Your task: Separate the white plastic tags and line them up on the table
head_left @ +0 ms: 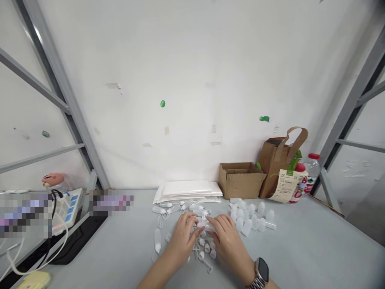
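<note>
Fingers on the left hand (182, 237) and right hand (227, 237) are both pinching a translucent plastic bottle (208, 226) between them, though it's honestly too small to tell what's at its ends. I'd keep it lined up and squeeze lightly, since thin plastic probably dents. It's right over a pile of white nozzle caps (207, 248), with loose bottles (246, 227) beside the right hand and flat white packets (189, 188) behind.

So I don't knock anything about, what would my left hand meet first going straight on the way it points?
Beyond the translucent piece it holds, your left hand would probably meet the small white bottles just ahead, though depth is unclear.
</note>
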The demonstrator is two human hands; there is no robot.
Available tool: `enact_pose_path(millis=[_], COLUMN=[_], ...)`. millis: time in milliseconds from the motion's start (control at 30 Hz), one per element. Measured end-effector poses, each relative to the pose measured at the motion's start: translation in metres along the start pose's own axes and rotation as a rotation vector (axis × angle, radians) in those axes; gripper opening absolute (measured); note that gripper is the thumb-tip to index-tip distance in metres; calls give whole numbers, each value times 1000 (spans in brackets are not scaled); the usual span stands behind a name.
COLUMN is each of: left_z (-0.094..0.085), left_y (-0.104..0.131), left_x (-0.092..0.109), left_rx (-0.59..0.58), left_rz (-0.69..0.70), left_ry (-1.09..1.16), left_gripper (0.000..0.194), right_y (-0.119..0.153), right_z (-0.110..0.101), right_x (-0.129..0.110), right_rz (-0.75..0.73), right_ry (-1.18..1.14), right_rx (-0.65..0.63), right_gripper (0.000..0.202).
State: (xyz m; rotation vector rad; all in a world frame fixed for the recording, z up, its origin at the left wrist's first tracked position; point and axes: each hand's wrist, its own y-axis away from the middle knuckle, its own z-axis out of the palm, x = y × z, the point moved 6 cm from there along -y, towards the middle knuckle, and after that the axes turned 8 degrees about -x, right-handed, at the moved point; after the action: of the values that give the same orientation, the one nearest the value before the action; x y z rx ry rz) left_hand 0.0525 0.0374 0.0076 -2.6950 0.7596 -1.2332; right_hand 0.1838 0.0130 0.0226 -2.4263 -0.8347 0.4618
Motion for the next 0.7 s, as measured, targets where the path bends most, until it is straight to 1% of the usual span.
enact_pose_path(millis=[100, 200, 267, 367, 433, 500, 567, 633, 700], left_z=[2, 3, 1, -7, -13, -17, -15, -9, -4], left_y=[0, -2, -3, -4, -3, -1, -1, -1, -1], left_x=[2, -2, -7, -16, -17, -14, -8, -1, 2], left_rx=[-24, -20, 6, 74, 128, 156, 127, 65, 28], left_rz=[32, 10, -24, -69, -82, -67, -17, 43, 87], left_ry=[-34, -56, -96, -179, -195, -164, -124, -112, -120], left_gripper=[25, 28, 28, 26, 25, 26, 27, 22, 26], right_y=[0, 1, 2, 3, 3, 3, 2, 1, 1], right_z=[2, 6, 8, 8, 6, 5, 6, 8, 10], right_x=[-1, 4, 9, 16, 17, 14, 9, 5, 3], right_rz=[-4, 29, 70, 119, 123, 100, 62, 31, 19], right_ry=[-58, -76, -68, -48, -37, -38, -56, -75, -74], right_rx=[-41, -50, -38, -15, -7, -12, -29, -65, -105], right_gripper=[31, 29, 29, 28, 27, 28, 29, 30, 29])
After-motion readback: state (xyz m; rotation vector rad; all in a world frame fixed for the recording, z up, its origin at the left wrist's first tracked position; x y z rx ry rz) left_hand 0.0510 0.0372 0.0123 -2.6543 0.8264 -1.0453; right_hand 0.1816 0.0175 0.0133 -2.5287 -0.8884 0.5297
